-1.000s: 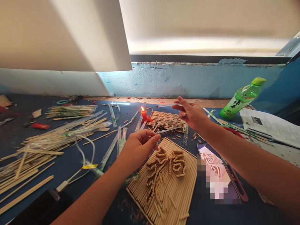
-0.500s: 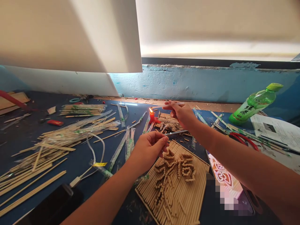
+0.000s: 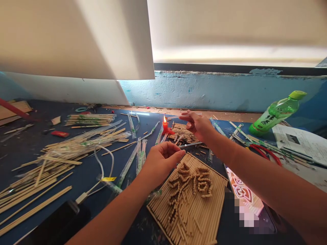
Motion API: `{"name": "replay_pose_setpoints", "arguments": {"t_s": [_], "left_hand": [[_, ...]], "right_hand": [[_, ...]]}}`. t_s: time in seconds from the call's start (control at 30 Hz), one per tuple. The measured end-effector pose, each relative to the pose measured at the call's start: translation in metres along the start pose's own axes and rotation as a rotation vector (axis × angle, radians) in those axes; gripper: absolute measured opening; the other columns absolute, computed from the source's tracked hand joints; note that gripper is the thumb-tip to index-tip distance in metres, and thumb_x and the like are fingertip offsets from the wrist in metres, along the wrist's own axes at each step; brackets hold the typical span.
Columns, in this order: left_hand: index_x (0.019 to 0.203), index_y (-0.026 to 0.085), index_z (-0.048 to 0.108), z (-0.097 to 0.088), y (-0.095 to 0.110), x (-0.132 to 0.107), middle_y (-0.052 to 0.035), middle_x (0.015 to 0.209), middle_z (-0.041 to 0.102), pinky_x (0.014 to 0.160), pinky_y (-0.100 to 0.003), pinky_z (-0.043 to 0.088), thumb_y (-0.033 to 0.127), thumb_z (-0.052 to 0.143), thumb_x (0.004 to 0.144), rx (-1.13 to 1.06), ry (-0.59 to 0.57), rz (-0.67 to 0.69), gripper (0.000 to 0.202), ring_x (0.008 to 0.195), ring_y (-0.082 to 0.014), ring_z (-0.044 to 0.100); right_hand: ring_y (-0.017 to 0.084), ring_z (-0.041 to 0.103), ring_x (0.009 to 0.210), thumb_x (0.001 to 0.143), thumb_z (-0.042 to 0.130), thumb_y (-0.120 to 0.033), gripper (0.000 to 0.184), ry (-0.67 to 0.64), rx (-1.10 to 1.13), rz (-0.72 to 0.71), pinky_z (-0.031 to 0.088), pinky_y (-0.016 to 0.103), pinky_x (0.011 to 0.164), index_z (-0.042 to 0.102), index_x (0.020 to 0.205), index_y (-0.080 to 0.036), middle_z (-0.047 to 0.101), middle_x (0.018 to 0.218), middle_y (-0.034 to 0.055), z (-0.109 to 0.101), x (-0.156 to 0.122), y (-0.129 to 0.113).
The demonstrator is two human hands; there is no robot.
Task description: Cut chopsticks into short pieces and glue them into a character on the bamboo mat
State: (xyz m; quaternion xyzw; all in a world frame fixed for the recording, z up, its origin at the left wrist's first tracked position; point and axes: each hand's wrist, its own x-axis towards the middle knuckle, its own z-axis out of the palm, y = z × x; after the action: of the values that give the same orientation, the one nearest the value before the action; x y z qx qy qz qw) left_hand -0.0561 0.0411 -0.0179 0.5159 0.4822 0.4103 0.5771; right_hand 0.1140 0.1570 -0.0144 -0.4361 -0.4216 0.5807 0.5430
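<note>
My right hand (image 3: pixel 198 125) reaches forward over a small mat of burnt sticks (image 3: pixel 182 131), its thumb and forefinger pinched on a thin clear stick (image 3: pixel 173 117) that points toward the flame of a short red candle (image 3: pixel 165 127). My left hand (image 3: pixel 163 160) hovers at the upper left corner of a bamboo stick mat (image 3: pixel 204 212). Its fingers are curled against the thumb, and what they hold is hidden. Short stick pieces (image 3: pixel 190 182) form raised characters on the mat.
Heaps of wrapped and bare chopsticks (image 3: pixel 63 146) cover the left of the blue table, along with a white cable (image 3: pixel 102 166). A phone (image 3: pixel 242 195) lies right of the mat. Red-handled scissors (image 3: pixel 265 151), papers (image 3: pixel 301 141) and a green bottle (image 3: pixel 278 112) sit at right.
My right hand moved left with the clear stick, bringing its tip to the candle flame. My left hand stayed by the mat's corner and closed a little. The view shifted.
</note>
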Motion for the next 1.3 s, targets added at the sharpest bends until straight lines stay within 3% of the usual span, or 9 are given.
{"name": "replay_pose_setpoints", "arguments": {"t_s": [0.2, 0.43, 0.67, 0.9, 1.13, 1.3], "left_hand": [[0.078, 0.018, 0.063, 0.001, -0.002, 0.001, 0.0001, 0.066, 0.066, 0.05, -0.022, 0.046, 0.031, 0.081, 0.075, -0.026, -0.014, -0.009, 0.022, 0.054, -0.0101, 0.058], [0.084, 0.017, 0.064, 0.001, -0.003, 0.001, -0.0045, 0.075, 0.072, 0.053, -0.023, 0.05, 0.031, 0.078, 0.078, -0.054, -0.014, -0.011, 0.021, 0.063, -0.0133, 0.066], [0.09, 0.015, 0.07, -0.002, 0.005, 0.001, -0.0061, 0.082, 0.075, 0.054, -0.022, 0.051, 0.028, 0.077, 0.08, -0.051, 0.015, -0.016, 0.017, 0.063, -0.0123, 0.066], [0.091, 0.016, 0.07, -0.013, 0.014, 0.004, -0.0037, 0.084, 0.075, 0.055, -0.019, 0.05, 0.03, 0.081, 0.078, -0.08, 0.091, 0.036, 0.021, 0.066, -0.0109, 0.065], [0.087, 0.016, 0.07, -0.015, 0.012, 0.004, -0.0054, 0.083, 0.074, 0.054, -0.021, 0.05, 0.037, 0.076, 0.082, -0.047, 0.101, 0.064, 0.023, 0.062, -0.011, 0.06], [0.08, 0.017, 0.072, -0.016, 0.011, 0.005, -0.0005, 0.07, 0.066, 0.053, -0.023, 0.047, 0.04, 0.077, 0.08, -0.026, 0.125, 0.076, 0.024, 0.058, -0.0112, 0.055]], "right_hand": [[0.007, 0.035, 0.045, 0.088, 0.059, -0.023, 0.014, 0.079, 0.058, 0.078, 0.035, 0.024, 0.046, 0.07, 0.079, -0.02, 0.078, 0.092, 0.0046, -0.004, 0.003, 0.001], [0.008, 0.039, 0.047, 0.087, 0.058, -0.021, 0.015, 0.143, 0.089, 0.058, 0.04, 0.024, 0.048, 0.065, 0.074, -0.02, 0.077, 0.087, 0.0043, -0.01, 0.003, -0.002], [0.007, 0.041, 0.046, 0.085, 0.072, -0.032, 0.014, 0.189, 0.038, 0.001, 0.037, 0.021, 0.043, 0.066, 0.078, -0.022, 0.073, 0.075, 0.0011, -0.037, -0.001, -0.002], [0.006, 0.046, 0.047, 0.081, 0.075, -0.022, 0.013, 0.197, -0.039, 0.01, 0.041, 0.019, 0.046, 0.062, 0.076, -0.019, 0.075, 0.076, 0.0047, -0.061, -0.014, -0.006], [0.006, 0.047, 0.046, 0.077, 0.079, -0.027, 0.023, 0.187, -0.055, 0.011, 0.038, 0.018, 0.043, 0.058, 0.073, -0.02, 0.076, 0.074, 0.0063, -0.06, -0.017, -0.009], [0.008, 0.052, 0.051, 0.073, 0.083, -0.029, 0.024, 0.175, -0.047, 0.023, 0.037, 0.019, 0.043, 0.062, 0.071, -0.019, 0.075, 0.075, 0.0063, -0.058, -0.016, -0.005]]}}
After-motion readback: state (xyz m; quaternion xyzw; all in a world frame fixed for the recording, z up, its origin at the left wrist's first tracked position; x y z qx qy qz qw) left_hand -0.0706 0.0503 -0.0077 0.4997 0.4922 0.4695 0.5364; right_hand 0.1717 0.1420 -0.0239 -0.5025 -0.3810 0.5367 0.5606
